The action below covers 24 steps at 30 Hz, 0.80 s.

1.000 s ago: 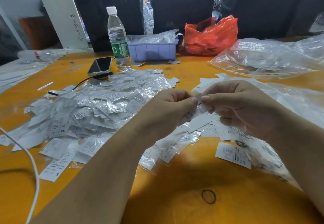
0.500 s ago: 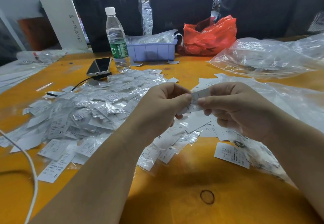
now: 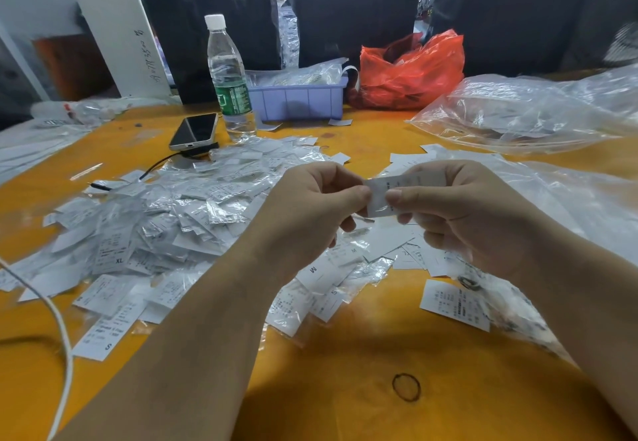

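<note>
My left hand and my right hand meet above the orange table. Between them they pinch a small white printed label, the left thumb on its left edge and the right thumb on its lower middle. A big heap of white size labels in clear sleeves lies on the table to the left and under my hands. More loose labels lie below my right hand.
At the back stand a water bottle, a phone with a black cable, a lilac tray and a red plastic bag. Clear plastic bags cover the right side. A white cord runs at the left; a rubber band lies near me.
Both hands have lifted the label slightly and turned it so more of its printed face shows between the thumbs. The heap on the table has not moved.
</note>
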Available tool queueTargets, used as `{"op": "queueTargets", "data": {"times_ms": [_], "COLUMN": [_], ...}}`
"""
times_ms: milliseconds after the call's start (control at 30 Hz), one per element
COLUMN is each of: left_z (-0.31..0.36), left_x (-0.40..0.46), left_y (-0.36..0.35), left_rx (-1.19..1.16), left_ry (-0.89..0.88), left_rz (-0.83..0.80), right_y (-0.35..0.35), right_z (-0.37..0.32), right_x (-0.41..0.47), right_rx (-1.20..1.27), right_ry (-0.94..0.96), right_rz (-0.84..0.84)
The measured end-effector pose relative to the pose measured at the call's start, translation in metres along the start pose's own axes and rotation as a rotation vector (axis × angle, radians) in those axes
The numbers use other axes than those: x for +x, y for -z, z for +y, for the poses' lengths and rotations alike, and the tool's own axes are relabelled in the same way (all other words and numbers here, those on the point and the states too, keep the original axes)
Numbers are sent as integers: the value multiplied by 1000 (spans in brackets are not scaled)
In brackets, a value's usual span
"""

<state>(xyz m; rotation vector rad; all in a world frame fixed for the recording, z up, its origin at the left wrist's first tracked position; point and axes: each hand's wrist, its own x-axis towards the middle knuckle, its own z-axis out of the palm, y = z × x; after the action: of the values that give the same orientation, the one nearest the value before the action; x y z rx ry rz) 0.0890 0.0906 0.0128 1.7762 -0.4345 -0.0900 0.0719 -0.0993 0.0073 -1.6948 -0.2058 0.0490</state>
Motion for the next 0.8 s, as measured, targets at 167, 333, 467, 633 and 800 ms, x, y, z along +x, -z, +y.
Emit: {"op": "queueTargets", "data": {"times_ms": [167,333,467,633,800], "left_z": [-2,-4,-3,-1,-8], "left_x": [0,2,2,9,13], "left_y": [-2,-2,-3,19,41], "left_rx": [17,-2,35,54,433], "left_ry": [-17,12,32,146,294], "left_rz": [32,-2,-13,90,177], "right_y": [-2,-2,-2,3,9], "right_z": [1,0,-1,-7,-5], "right_x": [-1,-1,-1,-2,-1], "right_rx": [7,-10,-30,-4,-309], "right_ry": [11,7,-11,-30,50], "right_rz": [-31,-18,-46,44,220]}}
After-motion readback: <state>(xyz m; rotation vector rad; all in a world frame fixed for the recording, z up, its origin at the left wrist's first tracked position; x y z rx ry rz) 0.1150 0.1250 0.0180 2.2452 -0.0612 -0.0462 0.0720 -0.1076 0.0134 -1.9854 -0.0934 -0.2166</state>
